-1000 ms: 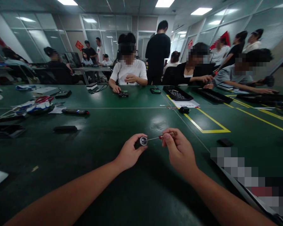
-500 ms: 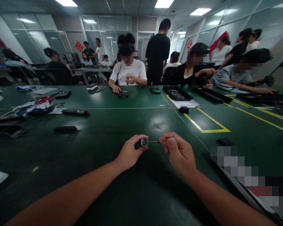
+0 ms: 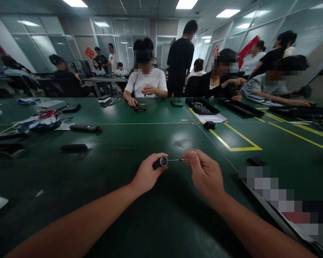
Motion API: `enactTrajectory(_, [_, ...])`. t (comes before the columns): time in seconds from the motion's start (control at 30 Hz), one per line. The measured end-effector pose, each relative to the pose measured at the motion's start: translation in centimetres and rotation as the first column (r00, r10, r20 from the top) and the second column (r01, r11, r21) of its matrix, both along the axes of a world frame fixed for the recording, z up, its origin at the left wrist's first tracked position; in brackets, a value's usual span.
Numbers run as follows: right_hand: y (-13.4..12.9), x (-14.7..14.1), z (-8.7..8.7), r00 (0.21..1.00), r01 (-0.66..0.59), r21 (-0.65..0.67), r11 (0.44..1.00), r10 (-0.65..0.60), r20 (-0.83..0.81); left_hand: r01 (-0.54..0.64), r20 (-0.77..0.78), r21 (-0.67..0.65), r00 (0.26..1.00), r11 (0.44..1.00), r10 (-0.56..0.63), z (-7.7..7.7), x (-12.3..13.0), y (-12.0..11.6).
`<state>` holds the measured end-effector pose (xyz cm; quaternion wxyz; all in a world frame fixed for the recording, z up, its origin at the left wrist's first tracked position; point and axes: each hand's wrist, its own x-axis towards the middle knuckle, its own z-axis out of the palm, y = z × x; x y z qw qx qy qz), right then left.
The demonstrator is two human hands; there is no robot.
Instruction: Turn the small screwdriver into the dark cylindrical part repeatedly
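My left hand [image 3: 148,172] is closed round a short black cylinder [image 3: 163,161], whose round end with a silvery rim faces me. Its exact kind does not show. In my right hand [image 3: 206,173] is a thin screwdriver [image 3: 182,159] with a red-and-clear handle, pinched between thumb and fingers. The metal shaft points left, and its tip meets the rim or inside of the cylinder's end; which of the two I cannot make out. Both hands are held above the green table [image 3: 118,211].
A black bar-shaped piece [image 3: 74,147] and a dark pen-like tool [image 3: 85,128] lie to the left. Across the table sits a person in a white shirt [image 3: 145,84]. Black trays [image 3: 203,106] stand at the far right, and a small black block [image 3: 209,124] lies by the yellow tape.
The fingers of my right hand have shifted on the screwdriver handle, the thumb now lying further up. My left hand keeps its hold on the cylinder. The view has moved very slightly.
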<state>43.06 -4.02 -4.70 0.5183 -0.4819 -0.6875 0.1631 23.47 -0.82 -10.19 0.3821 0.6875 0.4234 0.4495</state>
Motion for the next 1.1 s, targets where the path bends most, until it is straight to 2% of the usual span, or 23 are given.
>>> enactTrajectory(0.2, [0.1,0.0,-0.5,0.999,0.004,0.003,1.0,-0.004,-0.038,-0.03,-0.001,-0.012,1.0,0.999,0.03,0.1,0.1,0.1])
enactTrajectory(0.43, [0.0,-0.2,0.0,1.0,0.001,-0.029,1.0,-0.001,-0.005,-0.041,-0.005,0.003,0.999,0.999,0.041,-0.2,0.1,0.0])
enactTrajectory(0.73, [0.5,-0.1,-0.6,0.995,0.016,-0.096,0.995,-0.025,-0.096,-0.068,-0.02,-0.07,0.998,0.995,0.067,0.1,0.2,0.0])
enactTrajectory(0.87, [0.5,0.0,-0.4,0.997,-0.002,-0.067,0.998,-0.003,-0.079,-0.059,-0.026,-0.05,0.998,0.997,0.057,-0.1,0.0,0.0])
enactTrajectory(1.0, [0.6,0.1,-0.9,0.991,-0.006,-0.053,0.999,-0.001,-0.135,-0.066,-0.024,-0.045,0.998,0.997,0.065,0.1,0.1,-0.1])
enactTrajectory(1.1, [0.5,0.1,-1.1,0.993,-0.008,-0.059,0.998,0.001,-0.117,-0.063,-0.035,-0.055,0.997,0.996,0.061,0.4,0.3,-0.2])
